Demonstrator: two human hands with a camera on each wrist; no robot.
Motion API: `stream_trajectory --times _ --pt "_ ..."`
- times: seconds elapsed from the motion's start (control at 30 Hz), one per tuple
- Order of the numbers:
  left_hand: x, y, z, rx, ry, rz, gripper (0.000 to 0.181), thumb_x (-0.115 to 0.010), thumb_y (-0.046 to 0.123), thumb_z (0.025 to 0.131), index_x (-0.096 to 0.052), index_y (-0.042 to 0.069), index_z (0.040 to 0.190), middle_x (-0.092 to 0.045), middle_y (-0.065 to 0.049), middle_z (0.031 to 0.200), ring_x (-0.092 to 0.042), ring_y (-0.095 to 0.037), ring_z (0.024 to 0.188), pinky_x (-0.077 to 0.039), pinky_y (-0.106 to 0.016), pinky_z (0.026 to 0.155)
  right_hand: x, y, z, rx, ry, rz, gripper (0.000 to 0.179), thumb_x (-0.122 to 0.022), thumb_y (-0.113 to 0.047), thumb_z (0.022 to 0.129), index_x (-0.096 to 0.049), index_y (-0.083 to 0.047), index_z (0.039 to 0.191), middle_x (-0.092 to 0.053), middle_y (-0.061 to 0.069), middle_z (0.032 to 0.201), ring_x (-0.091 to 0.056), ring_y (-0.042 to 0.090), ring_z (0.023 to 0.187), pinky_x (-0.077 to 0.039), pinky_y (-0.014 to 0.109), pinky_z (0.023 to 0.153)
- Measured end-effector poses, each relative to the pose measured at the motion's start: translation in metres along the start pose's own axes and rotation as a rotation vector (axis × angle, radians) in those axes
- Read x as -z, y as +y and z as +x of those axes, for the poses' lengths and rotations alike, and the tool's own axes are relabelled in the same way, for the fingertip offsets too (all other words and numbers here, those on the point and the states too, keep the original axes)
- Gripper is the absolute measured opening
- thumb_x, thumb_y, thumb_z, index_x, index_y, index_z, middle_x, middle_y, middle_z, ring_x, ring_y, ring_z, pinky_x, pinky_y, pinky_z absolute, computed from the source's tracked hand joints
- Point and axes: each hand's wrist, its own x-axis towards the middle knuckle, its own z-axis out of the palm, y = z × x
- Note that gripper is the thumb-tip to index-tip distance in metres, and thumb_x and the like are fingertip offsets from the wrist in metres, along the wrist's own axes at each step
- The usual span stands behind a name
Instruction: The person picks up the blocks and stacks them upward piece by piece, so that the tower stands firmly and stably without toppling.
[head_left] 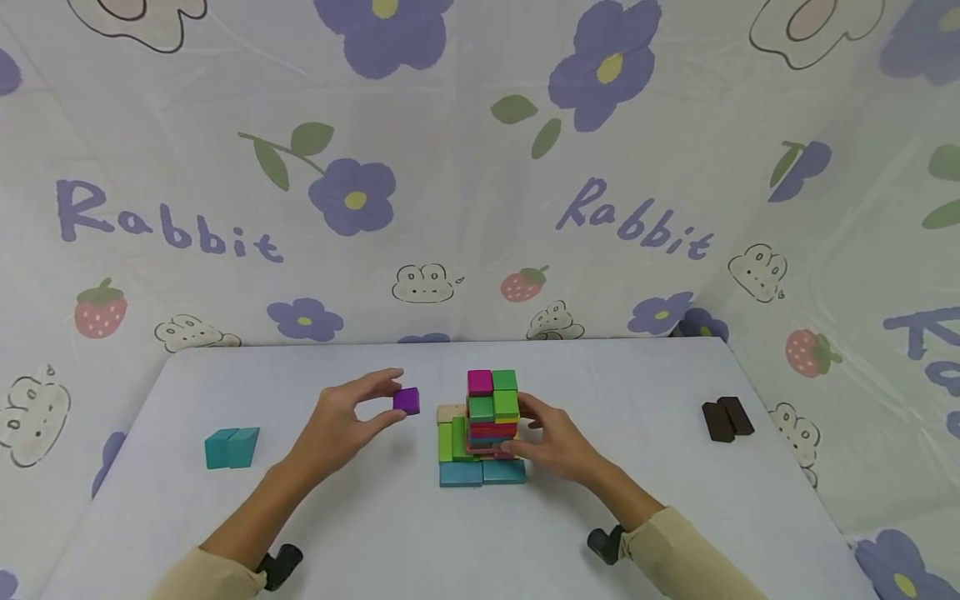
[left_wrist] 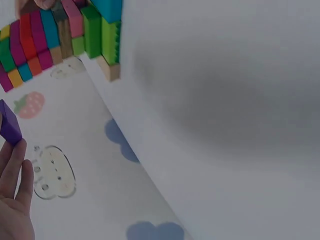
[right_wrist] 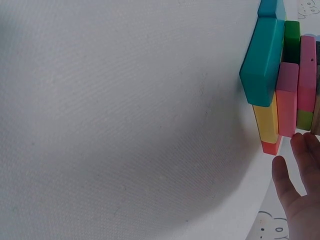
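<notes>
A small purple block (head_left: 406,401) is pinched between thumb and fingers of my left hand (head_left: 341,425), held in the air left of a tower of coloured blocks (head_left: 492,408). The same purple block (left_wrist: 10,125) shows at the left edge of the left wrist view. On the tower's top are a magenta block (head_left: 480,382) and green blocks. My right hand (head_left: 558,442) holds the tower's right side, thumb at the front and fingers toward the back. Two blue-teal blocks (head_left: 461,474) lie along the front of the base, with light green blocks (head_left: 446,442) at its left.
Two teal blocks (head_left: 231,448) stand side by side at the left of the white table (head_left: 420,542). A pair of dark brown blocks (head_left: 727,419) lies at the far right. Patterned cloth (head_left: 450,183) hangs behind the table and along its side.
</notes>
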Motion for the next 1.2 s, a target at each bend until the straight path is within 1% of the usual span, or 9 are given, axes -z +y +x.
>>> stream_trajectory --times 0.23,0.4,0.53,0.7,0.87,1.07,1.2 --pt "-0.020 0.021 0.011 -0.047 -0.014 -0.008 0.056 -0.084 0.015 0.081 -0.063 0.009 0.132 -0.074 -0.005 0.112 -0.069 -0.022 0.108 -0.054 -0.042 0.094 0.000 0.000 0.000 -0.001 -0.002 0.001 0.073 -0.078 -0.020 0.087 -0.040 -0.010 0.149 -0.057 0.007 0.139 -0.052 0.028 0.129 -0.047 0.048 0.103" --pt "-0.032 0.033 0.019 -0.067 -0.032 -0.018 0.056 -0.084 0.017 0.081 -0.063 0.010 0.133 -0.074 -0.003 0.111 -0.068 -0.020 0.109 -0.054 -0.041 0.095 0.000 0.000 0.000 0.005 0.000 0.000 0.073 -0.078 -0.021 0.087 -0.041 -0.010 0.149 -0.058 0.007 0.138 -0.052 0.028 0.128 -0.048 0.048 0.103" --pt "-0.040 0.040 0.023 -0.078 -0.049 -0.028 0.054 -0.083 0.018 0.082 -0.064 0.008 0.132 -0.074 -0.003 0.112 -0.067 -0.020 0.111 -0.053 -0.043 0.096 0.000 0.000 0.000 0.011 0.005 -0.004 0.073 -0.078 -0.021 0.087 -0.041 -0.011 0.149 -0.058 0.007 0.137 -0.053 0.028 0.128 -0.048 0.048 0.102" --pt "-0.049 0.045 0.026 -0.080 -0.055 -0.032 0.052 -0.084 0.015 0.081 -0.065 0.007 0.130 -0.074 -0.004 0.113 -0.068 -0.020 0.110 -0.053 -0.044 0.096 -0.001 0.001 0.000 0.012 0.008 -0.005 0.075 -0.079 -0.021 0.086 -0.040 -0.011 0.150 -0.058 0.008 0.138 -0.053 0.029 0.128 -0.048 0.049 0.102" --pt "-0.055 0.046 0.027 -0.074 -0.055 -0.047 0.052 -0.084 0.013 0.081 -0.066 0.007 0.129 -0.073 -0.004 0.114 -0.067 -0.019 0.111 -0.053 -0.041 0.096 -0.001 0.000 0.000 0.010 0.008 -0.005 0.076 -0.079 -0.021 0.086 -0.040 -0.010 0.150 -0.058 0.008 0.139 -0.053 0.029 0.129 -0.048 0.049 0.102" --pt "-0.060 0.047 0.028 -0.080 -0.049 -0.056 0.052 -0.085 0.012 0.080 -0.066 0.006 0.128 -0.071 -0.007 0.119 -0.065 -0.022 0.115 -0.053 -0.038 0.096 0.000 0.001 -0.001 0.013 0.006 -0.009 0.075 -0.080 -0.020 0.086 -0.041 -0.010 0.149 -0.058 0.008 0.139 -0.053 0.029 0.129 -0.048 0.048 0.102" --pt "-0.062 0.047 0.029 -0.081 -0.041 -0.045 0.050 -0.084 0.014 0.080 -0.067 0.006 0.127 -0.071 -0.006 0.118 -0.067 -0.020 0.111 -0.054 -0.035 0.095 0.000 0.000 -0.001 0.019 0.005 -0.012 0.074 -0.079 -0.020 0.086 -0.041 -0.009 0.149 -0.058 0.009 0.139 -0.053 0.029 0.129 -0.048 0.048 0.102"
